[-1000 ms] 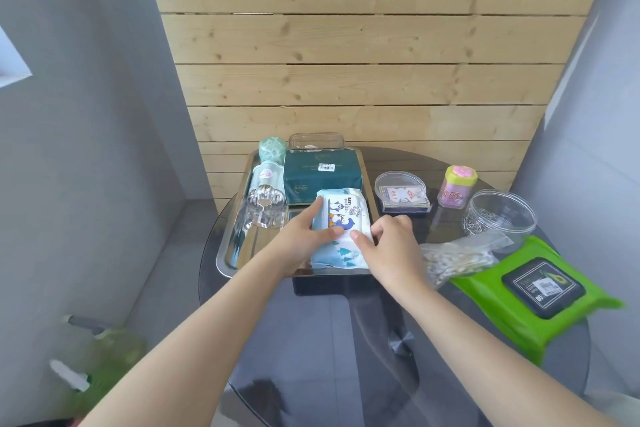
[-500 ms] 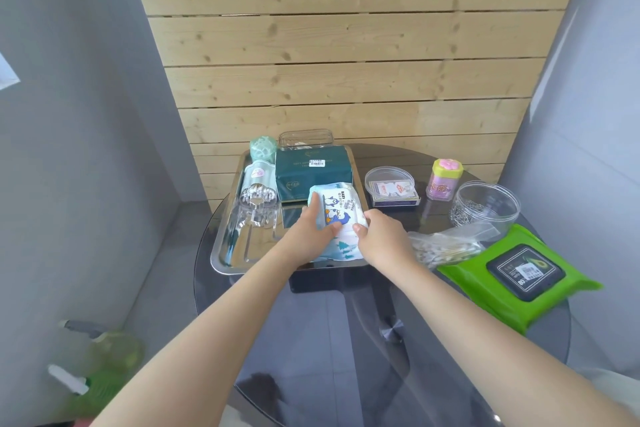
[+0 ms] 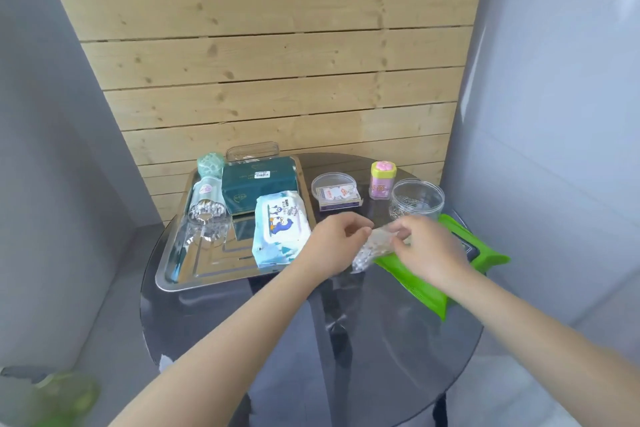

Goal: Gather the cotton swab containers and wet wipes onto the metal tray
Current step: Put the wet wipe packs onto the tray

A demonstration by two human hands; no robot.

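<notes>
The metal tray (image 3: 194, 274) lies on the left of a round dark glass table (image 3: 381, 340). On it rest a blue-white penguin wet wipes pack (image 3: 281, 227), a dark green pack (image 3: 258, 186), a clear swab cylinder (image 3: 207, 199), a green-lidded one (image 3: 210, 165) and a clear box (image 3: 252, 151). Right of the tray, my left hand (image 3: 334, 246) and my right hand (image 3: 427, 253) both pinch a clear plastic bag of cotton swabs (image 3: 372, 248), lifted just over the table. A green wet wipes pack (image 3: 429, 282) lies partly under my right hand.
On the table behind my hands stand a flat round clear container on a small card box (image 3: 335, 191), a pink-and-yellow swab jar (image 3: 381, 180) and a clear round tub (image 3: 417, 199). A wooden plank wall rises behind. Grey walls flank both sides.
Both hands let go of the penguin wipes pack, which stays on the tray, and moved right to take hold of the clear bag of swabs.
</notes>
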